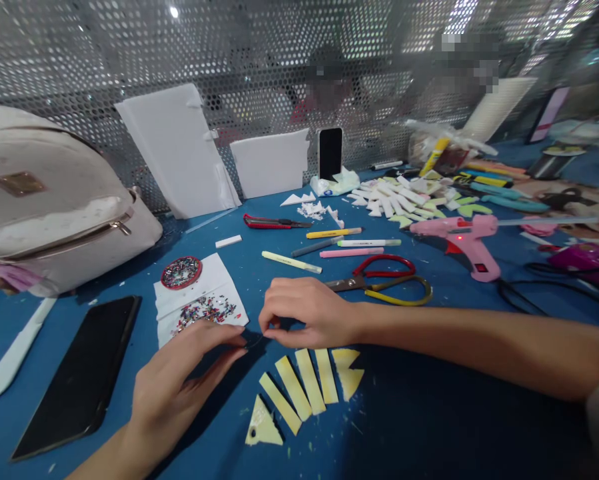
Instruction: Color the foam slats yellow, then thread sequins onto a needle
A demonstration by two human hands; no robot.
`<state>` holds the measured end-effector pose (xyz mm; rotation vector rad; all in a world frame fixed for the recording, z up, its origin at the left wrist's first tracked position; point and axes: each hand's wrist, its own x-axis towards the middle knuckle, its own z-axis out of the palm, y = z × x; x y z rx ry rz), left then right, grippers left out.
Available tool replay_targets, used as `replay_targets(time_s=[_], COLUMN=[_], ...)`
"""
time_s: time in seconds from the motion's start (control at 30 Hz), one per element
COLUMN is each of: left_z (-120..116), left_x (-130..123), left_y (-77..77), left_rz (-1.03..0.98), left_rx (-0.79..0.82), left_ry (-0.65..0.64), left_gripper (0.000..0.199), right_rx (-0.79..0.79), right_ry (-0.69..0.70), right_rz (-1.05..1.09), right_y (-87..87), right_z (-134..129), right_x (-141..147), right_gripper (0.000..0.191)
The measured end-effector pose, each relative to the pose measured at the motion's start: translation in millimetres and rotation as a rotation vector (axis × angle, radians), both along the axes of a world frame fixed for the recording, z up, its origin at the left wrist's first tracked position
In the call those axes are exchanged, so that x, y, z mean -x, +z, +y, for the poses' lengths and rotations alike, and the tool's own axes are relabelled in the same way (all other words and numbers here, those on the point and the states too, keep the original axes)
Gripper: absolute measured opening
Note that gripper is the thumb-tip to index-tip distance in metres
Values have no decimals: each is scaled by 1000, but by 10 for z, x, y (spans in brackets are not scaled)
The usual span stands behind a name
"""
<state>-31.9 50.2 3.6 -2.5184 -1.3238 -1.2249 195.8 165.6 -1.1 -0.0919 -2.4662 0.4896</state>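
Note:
My left hand (pixel 189 377) is at the lower left, thumb and fingertips pinched near the edge of a white paper sheet. Facing it, my right hand (pixel 306 313) is curled with thumb and forefinger pressed together. Between the two pinches a very thin dark line seems to run, too fine to name. Just below on the blue table lie several yellow strips (pixel 293 388) in a fan. At one end is a yellow triangle (pixel 264 423) with a dark round hole, at the other a notched yellow tail-shaped piece (pixel 348 375).
Scissors (pixel 389 283) and several markers (pixel 352 253) lie beyond my right hand. A pink glue gun (pixel 459 240) with a lit red light stands right. Left are coloured beads (pixel 206 312) on paper (pixel 232 283), a black phone (pixel 79 380) and a backpack (pixel 69 200). A red cutter (pixel 274 223) lies behind.

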Motion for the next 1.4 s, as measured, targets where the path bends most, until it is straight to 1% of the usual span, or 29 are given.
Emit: replay_targets(time_s=[0.13, 0.4, 0.53, 0.7, 1.1, 1.27, 1.4], left_z=[-3, -2, -8, -13, 2, -7, -5], left_x=[-3, -11, -10, -9, -15, -14, -37], left_y=[13, 19, 26, 30, -9, -36, -19], left_rz=[7, 0, 11, 9, 1, 7, 4], left_rx=[-8, -21, -22, -28, -37, -47, -58], left_ry=[11, 20, 30, 22, 18, 43, 51], left_gripper=[13, 13, 11, 12, 16, 19, 17], right_rx=[4, -6, -7, -1, -44, -58, -62], right_ry=[7, 6, 16, 31, 19, 3, 1], right_rz=[-5, -31, 7, 30, -32, -21, -27], right_y=[-5, -13, -5, -10, -31, -25, -12], right_z=[4, -1, -10, -11, -3, 4, 2], right_x=[0, -2, -2, 8, 15, 10, 5], right_gripper=[14, 15, 15, 14, 15, 15, 14])
